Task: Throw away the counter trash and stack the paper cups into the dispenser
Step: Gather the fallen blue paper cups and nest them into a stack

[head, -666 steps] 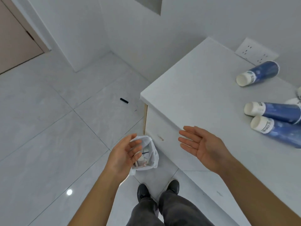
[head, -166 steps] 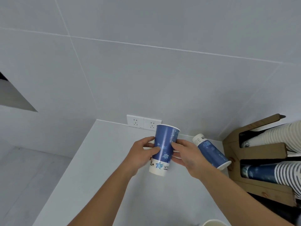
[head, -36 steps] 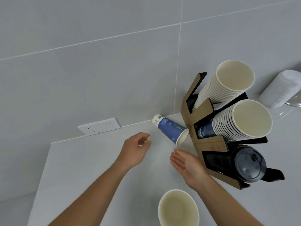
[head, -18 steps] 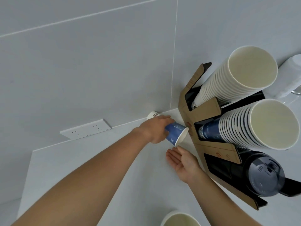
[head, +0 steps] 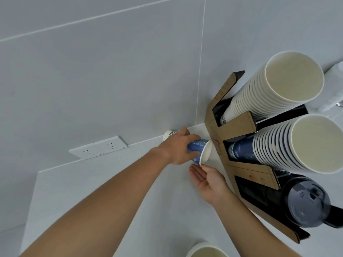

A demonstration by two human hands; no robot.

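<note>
A blue paper cup (head: 201,148) lies on its side on the white counter (head: 104,182), against the back wall, its open mouth facing the dispenser. My left hand (head: 178,149) is wrapped around its middle. My right hand (head: 206,179) is open, palm up, just below the cup's rim and beside the dispenser. The brown and black cup dispenser (head: 239,164) holds two slanted stacks of paper cups: an upper white stack (head: 274,89) and a lower stack (head: 289,149) with blue cups at its base. Another cup's rim (head: 206,250) shows at the bottom edge.
A stack of dark plastic lids (head: 306,204) fills the dispenser's lowest slot. A white socket strip (head: 98,149) sits on the wall to the left. A white cylindrical object (head: 334,86) stands behind the dispenser at far right.
My left hand has reached forward from above the counter and closed on the lying blue cup. My right hand has edged closer under the cup's rim. The view has moved nearer the dispenser.
</note>
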